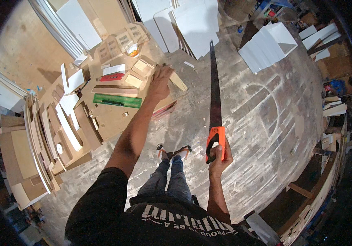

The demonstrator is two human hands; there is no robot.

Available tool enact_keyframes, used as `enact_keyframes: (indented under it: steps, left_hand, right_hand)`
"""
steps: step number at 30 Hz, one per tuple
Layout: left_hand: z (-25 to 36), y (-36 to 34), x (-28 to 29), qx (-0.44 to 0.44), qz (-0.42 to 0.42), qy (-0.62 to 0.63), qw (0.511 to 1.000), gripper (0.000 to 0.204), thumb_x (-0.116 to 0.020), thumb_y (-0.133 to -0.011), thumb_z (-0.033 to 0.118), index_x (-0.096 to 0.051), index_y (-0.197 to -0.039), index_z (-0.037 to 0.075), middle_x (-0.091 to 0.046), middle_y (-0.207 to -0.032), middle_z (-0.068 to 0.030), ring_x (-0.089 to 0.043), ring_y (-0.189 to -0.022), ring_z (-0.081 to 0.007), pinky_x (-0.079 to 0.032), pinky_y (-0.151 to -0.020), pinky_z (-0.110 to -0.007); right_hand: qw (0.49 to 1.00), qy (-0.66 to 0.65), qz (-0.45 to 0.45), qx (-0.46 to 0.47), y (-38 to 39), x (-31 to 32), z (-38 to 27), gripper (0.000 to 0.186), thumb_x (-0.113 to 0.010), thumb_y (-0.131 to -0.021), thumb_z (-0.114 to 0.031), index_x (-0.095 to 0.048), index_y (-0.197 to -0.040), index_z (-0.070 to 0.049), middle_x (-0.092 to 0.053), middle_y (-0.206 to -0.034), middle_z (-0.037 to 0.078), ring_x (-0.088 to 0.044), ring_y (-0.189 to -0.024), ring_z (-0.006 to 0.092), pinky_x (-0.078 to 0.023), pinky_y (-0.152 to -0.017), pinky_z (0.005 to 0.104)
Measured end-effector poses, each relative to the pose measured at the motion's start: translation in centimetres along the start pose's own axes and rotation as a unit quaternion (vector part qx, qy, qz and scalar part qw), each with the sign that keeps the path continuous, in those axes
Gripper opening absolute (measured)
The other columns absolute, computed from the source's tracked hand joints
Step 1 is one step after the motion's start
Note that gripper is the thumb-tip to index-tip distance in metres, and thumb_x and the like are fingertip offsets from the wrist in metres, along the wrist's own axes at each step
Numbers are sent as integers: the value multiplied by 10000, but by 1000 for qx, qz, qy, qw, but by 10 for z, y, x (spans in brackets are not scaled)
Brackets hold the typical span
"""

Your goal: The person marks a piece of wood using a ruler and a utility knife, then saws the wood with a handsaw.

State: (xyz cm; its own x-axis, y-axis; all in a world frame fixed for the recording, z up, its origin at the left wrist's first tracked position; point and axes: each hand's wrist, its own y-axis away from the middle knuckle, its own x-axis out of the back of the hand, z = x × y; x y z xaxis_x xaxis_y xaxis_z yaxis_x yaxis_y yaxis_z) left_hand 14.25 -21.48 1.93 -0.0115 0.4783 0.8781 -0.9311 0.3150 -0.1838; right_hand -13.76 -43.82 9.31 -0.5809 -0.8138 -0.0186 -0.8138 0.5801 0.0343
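In my right hand [220,160] is a handsaw [216,94]; my fingers wrap its orange and black handle, and the dark blade points away from me over the floor. My left hand [160,80] rests at the workbench's right edge, its fingers curled over a pale wooden piece [179,81] that juts past the edge. The fingertips are partly hidden. Just left of that hand lie small wooden frames [135,78]. Nearer to me on the workbench [110,119] are a brown wooden strip [114,89] and a green flat piece [131,101] with a dark slim tool on it.
A red object [112,77] and a white dish [133,50] with orange contents sit farther back. Board offcuts [67,127] crowd the bench's left side. White panels [196,24] lean at the back; a white box [266,47] stands on the floor at the far right.
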Motion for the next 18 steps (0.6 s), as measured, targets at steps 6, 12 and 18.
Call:
enact_keyframes:
  steps: [6,12,18]
  left_hand:
    - [-11,2,11,-106,-9,-72,992,465,-683,-827,116,-624,-1289,111,-601,-1264,-79,-493,-1270,-293,-379,-1091,-462]
    - [31,16,15,-9,-30,-22,999,439,-716,-861,216,-616,-1260,62,-606,-1164,-124,-559,-1142,-317,-463,-978,-443]
    - [43,1,-12,45,31,44,998,370,-668,-905,247,-623,-1207,37,-607,-1185,-155,-564,-1117,-358,-464,-972,-452]
  right_hand:
    - [1000,-10,11,-18,11,14,4,393,-632,-978,-181,-612,-1306,35,-579,-766,-17,-470,-580,44,-375,-503,217]
    - [998,1,3,-69,16,23,0,431,-647,-940,-160,-606,-1317,46,-622,-861,15,-546,-725,85,-464,-645,239]
    - [993,74,-83,-46,-8,14,-36,528,-630,-901,-139,-542,-1384,55,-658,-1068,77,-580,-872,118,-495,-791,259]
